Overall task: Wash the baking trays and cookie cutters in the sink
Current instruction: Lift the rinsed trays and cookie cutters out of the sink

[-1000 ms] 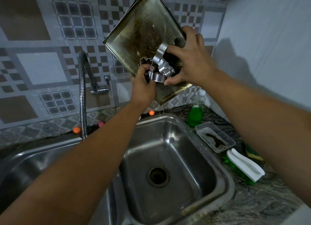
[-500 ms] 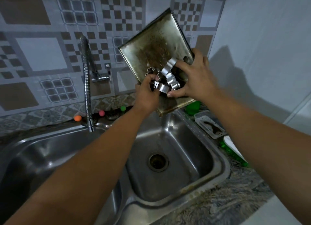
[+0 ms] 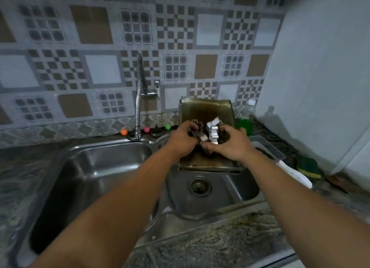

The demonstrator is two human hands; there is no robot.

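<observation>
A stained, brownish baking tray (image 3: 207, 111) sits tilted over the back of the right sink basin (image 3: 240, 189), its far edge raised toward the tiled wall. On it lies a cluster of metal cookie cutters (image 3: 212, 130). My left hand (image 3: 183, 140) grips a dark scalloped cutter (image 3: 197, 125) at the cluster's left side. My right hand (image 3: 227, 145) grips the shiny cutters from the right, thumb toward me. Both hands are over the tray's middle. The tray's near edge lies just behind the drain (image 3: 200, 185).
A flexible spring faucet (image 3: 139, 91) rises between the two basins; the left basin (image 3: 96, 179) is dark and deep. At right stand a green soap bottle (image 3: 245, 121), a plastic container (image 3: 267, 149), a white brush (image 3: 294, 172) and a green-yellow sponge (image 3: 308, 166). Granite counter (image 3: 210, 239) runs along the front.
Both hands have brought the tray and cutters down from in front of the wall to the right basin, and the tray has turned from a diamond tilt to lie squarer.
</observation>
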